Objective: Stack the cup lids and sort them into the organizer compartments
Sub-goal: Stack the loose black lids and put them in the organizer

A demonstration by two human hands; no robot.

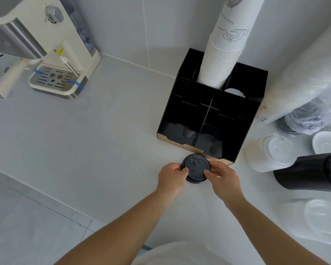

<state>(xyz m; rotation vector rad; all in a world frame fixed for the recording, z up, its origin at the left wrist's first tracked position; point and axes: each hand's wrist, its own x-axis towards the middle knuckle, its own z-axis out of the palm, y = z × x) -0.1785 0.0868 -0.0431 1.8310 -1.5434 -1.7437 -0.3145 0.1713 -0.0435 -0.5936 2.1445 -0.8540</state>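
A short stack of black cup lids [195, 167] rests on the counter just in front of the black organizer [243, 119]. My left hand [172, 178] grips its left edge and my right hand [223, 178] grips its right edge. The organizer's front compartments look dark, and I cannot tell what they hold. A tall column of white paper cups [222, 60] stands in a back compartment. To the right lie a sideways stack of white lids [266, 153], a sideways stack of black lids [310, 174] and clear lids [323, 219].
An espresso machine [52, 54] with a drip tray stands at the back left. Plastic-wrapped sleeves of cups [304, 87] lean against the wall on the right. A white saucer-like lid [327, 143] lies near them. The counter edge [36, 196] runs diagonally at lower left.
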